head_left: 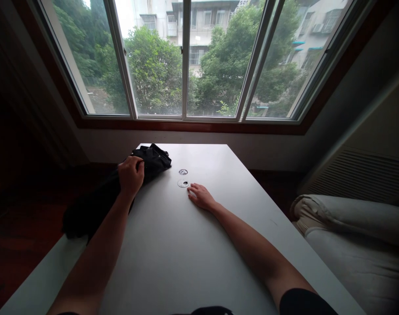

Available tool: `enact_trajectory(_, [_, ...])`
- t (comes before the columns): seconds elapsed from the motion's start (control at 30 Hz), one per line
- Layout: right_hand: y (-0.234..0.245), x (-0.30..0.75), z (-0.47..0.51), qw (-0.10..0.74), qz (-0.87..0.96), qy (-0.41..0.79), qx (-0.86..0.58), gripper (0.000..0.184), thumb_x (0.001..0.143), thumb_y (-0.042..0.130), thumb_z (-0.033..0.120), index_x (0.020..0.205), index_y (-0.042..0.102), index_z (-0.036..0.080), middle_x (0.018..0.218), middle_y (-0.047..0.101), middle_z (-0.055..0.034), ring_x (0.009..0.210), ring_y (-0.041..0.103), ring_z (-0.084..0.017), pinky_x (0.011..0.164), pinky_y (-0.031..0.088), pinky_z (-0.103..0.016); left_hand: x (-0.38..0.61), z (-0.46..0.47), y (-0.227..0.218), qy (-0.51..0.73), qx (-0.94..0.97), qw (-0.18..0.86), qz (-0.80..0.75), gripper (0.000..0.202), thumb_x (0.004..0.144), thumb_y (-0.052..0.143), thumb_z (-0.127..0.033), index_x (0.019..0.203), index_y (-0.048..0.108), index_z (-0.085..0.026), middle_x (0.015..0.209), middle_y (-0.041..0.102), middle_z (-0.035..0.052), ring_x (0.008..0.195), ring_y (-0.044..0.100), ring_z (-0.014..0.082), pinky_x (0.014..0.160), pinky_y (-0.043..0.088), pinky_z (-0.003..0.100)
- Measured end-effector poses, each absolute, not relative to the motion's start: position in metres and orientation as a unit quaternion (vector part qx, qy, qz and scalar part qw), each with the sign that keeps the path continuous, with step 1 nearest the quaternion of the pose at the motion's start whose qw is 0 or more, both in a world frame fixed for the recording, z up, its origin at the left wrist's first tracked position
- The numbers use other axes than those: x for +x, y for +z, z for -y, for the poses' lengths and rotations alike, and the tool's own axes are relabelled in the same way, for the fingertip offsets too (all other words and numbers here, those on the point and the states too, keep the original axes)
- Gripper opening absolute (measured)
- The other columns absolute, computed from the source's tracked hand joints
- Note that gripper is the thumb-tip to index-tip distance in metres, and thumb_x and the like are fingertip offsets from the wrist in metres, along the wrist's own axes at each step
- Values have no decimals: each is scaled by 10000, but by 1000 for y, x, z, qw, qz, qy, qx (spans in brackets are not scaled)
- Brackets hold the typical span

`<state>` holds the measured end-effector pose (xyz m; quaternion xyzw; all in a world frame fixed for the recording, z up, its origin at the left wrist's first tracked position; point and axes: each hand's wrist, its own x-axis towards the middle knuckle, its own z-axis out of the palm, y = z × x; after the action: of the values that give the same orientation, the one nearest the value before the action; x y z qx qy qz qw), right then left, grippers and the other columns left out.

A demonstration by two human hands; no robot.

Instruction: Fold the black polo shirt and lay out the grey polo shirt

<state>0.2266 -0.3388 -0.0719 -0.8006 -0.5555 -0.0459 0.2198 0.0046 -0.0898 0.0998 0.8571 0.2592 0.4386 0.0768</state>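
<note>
A bundle of black cloth (153, 158), perhaps a garment or a bag, lies along the left side of the white table (173, 253) and hangs over its edge. My left hand (131, 174) is closed, gripping the upper part of the cloth; the fingertips are hidden. Flat on the tabletop, with its fingers outstretched, rests my right hand (201, 196), holding nothing. Just beyond its fingertips is a round disc-like mark or cover (183, 183) with a dark spot. A smaller round one (183, 172) with a dark outline sits behind it.
Beyond the table's far end stands a wall with a wide sliding window (185, 65). A pale padded seat (353, 218) is at the right, near a slatted panel (373, 173). Dark reddish flooring (25, 249) shows at the left. A dark object pokes in at the bottom edge.
</note>
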Motion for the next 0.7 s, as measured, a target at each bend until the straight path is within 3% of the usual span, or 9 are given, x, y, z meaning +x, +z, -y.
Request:
enact_trajectory(0.13, [-67,225,339,253,561,-52,-787,304,995,586,331,1249,740,266,1417,650,-75,1363,557,-262,1173,403,-437,6,175,112,351,908,203,-104,171,1002,499,-294,1008,654,-222,1066,702,47,1012,664,229,937,503,356])
enact_trajectory(0.23, [-62,226,341,276,554,-33,-785,279,964,602,291,1187,765,252,1318,709,-62,1257,629,-251,1130,443,-382,-2,237,109,196,931,298,79,204,1011,509,-322,1019,702,-257,1041,737,27,966,691,213,885,532,328])
enact_trajectory(0.37, [-54,226,342,282,524,-6,-804,284,925,639,299,1168,764,220,1242,738,-81,1173,662,-265,1066,473,-341,-9,271,96,-39,926,294,236,226,987,576,-421,1105,766,-390,1089,770,-28,1033,716,243,936,536,351])
enact_trajectory(0.47, [-51,227,343,321,491,20,-810,286,989,544,384,1110,753,231,1145,762,-65,1070,685,-252,981,511,-336,5,248,81,14,969,217,119,277,997,539,-477,1127,761,-373,1103,762,0,1054,706,268,956,523,387])
enact_trajectory(0.6, [-52,233,344,446,411,58,-793,548,1082,248,473,1068,736,223,1024,774,-60,968,709,-242,882,550,-346,32,179,48,99,984,110,-102,322,1007,491,-458,1097,729,-260,1138,724,105,1093,678,311,944,514,424])
enact_trajectory(0.7, [-55,239,344,490,371,42,-788,536,1071,267,502,1155,716,220,1016,769,-69,954,714,-247,857,559,-356,41,127,17,71,969,68,-227,390,948,567,-515,1195,693,-240,1263,688,135,1155,661,343,910,530,419])
